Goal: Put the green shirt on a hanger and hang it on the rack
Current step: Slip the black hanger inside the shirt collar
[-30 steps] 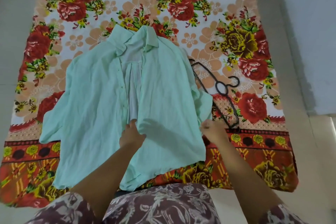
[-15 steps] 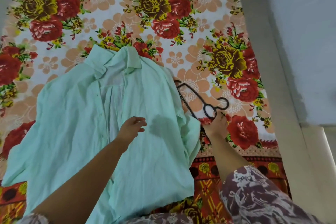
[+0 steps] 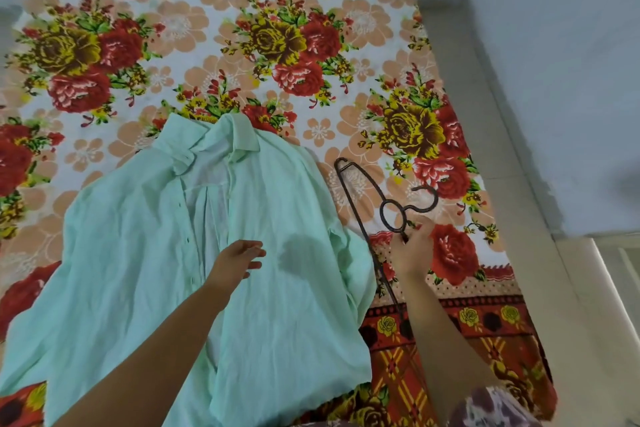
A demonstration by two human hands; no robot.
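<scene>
While the green shirt (image 3: 138, 253) lies spread flat and unbuttoned on the floral sheet (image 3: 194, 28), it looks light and limp, best lifted by collar or shoulders. Just right of the shirt, the right hand (image 3: 412, 251) pinches the stiff wire hanger (image 3: 382, 215) below its ring, grip narrow. The left hand (image 3: 235, 262) hovers over the shirt, loose and empty.

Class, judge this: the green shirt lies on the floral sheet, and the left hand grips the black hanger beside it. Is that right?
No. The right hand grips the hanger; the left hand is open over the shirt. The head view shows it. The rest holds.
</scene>
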